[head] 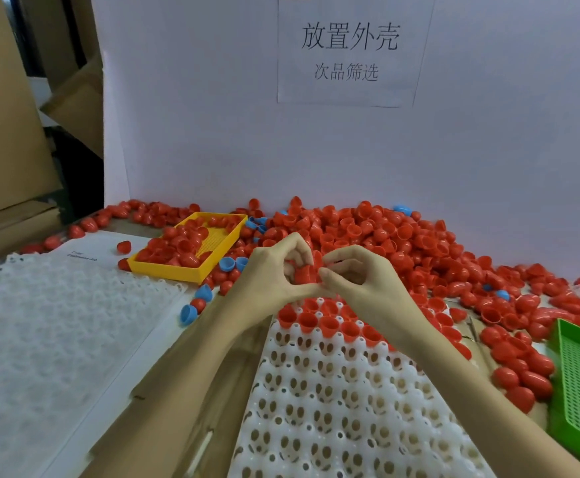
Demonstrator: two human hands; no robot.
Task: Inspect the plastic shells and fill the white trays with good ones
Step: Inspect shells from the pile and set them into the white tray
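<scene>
I have both hands — left hand, right hand — with fingers pinched on a red shell just above the white tray, mid-inspection I judge — next it needs seating in an empty pocket below my fingers.

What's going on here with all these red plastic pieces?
A person is sorting shells. Both hands, left hand and right hand, hold red shells above the white tray, whose far rows alone are filled. A big red pile lies behind, and a yellow tray holds more.
</scene>
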